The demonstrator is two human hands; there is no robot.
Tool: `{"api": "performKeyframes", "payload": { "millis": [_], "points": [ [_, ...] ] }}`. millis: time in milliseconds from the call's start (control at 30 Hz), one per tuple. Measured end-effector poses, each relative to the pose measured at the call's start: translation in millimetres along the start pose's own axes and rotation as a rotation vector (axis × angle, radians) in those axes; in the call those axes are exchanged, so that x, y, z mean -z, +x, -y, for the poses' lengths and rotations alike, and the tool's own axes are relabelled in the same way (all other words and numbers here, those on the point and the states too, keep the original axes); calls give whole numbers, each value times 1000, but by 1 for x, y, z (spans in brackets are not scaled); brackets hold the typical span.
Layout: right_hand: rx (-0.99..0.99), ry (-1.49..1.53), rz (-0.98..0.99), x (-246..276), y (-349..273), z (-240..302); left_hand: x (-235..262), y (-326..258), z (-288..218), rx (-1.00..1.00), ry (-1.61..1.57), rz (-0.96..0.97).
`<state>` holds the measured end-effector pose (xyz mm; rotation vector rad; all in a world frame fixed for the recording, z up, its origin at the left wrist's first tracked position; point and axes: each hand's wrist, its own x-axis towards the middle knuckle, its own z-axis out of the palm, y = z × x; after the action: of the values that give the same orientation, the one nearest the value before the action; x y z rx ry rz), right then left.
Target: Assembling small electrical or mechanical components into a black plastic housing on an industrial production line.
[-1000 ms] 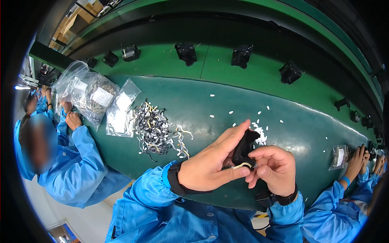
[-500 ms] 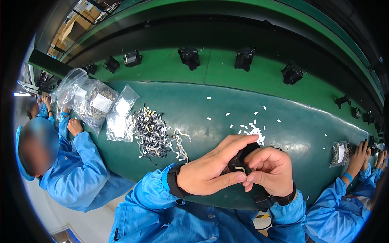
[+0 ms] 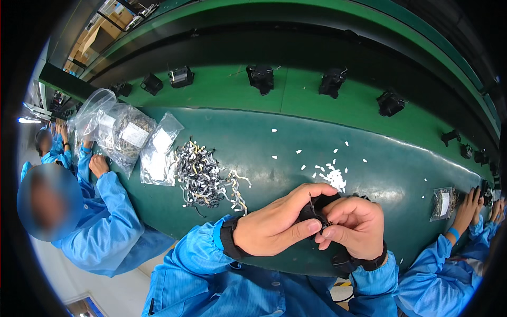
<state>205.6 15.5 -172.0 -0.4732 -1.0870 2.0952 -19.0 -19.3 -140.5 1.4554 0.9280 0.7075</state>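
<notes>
Close to my body, my left hand (image 3: 277, 222) is wrapped round a black plastic housing (image 3: 308, 212), thumb toward me. My right hand (image 3: 359, 224) meets it from the other side, thumb and fingertips closed at the housing's edge. A small dark piece (image 3: 328, 224) shows at the right fingertips; its kind is too small to tell, and much of the housing is hidden by my fingers. Just beyond my hands lies a heap of small white plastic pieces (image 3: 334, 179), some scattered. Left of them is a tangled pile of short black, white and yellowish wires (image 3: 199, 171).
Clear bags of parts (image 3: 129, 134) and a flatter bag (image 3: 158, 153) lie on the green table (image 3: 237, 132) at left. Behind it, several black units (image 3: 332, 82) stand on a green belt (image 3: 290, 100). Co-workers in blue sit on both sides; a small bag (image 3: 442, 203) lies at right.
The black units on the belt have moved to the right. My hands stay together round the housing, with the right fingers slightly shifted, and the small dark piece now shows at their tips.
</notes>
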Motion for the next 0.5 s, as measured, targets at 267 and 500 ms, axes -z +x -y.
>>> {"api": "performKeyframes", "payload": {
  "millis": [267,500],
  "points": [
    [22,24,-1,-1,1,1,1,0,-1,-30,91,-17],
    [136,-264,-75,-7,-4,4,-1,-1,0,-34,129,-109]
  ]
}}
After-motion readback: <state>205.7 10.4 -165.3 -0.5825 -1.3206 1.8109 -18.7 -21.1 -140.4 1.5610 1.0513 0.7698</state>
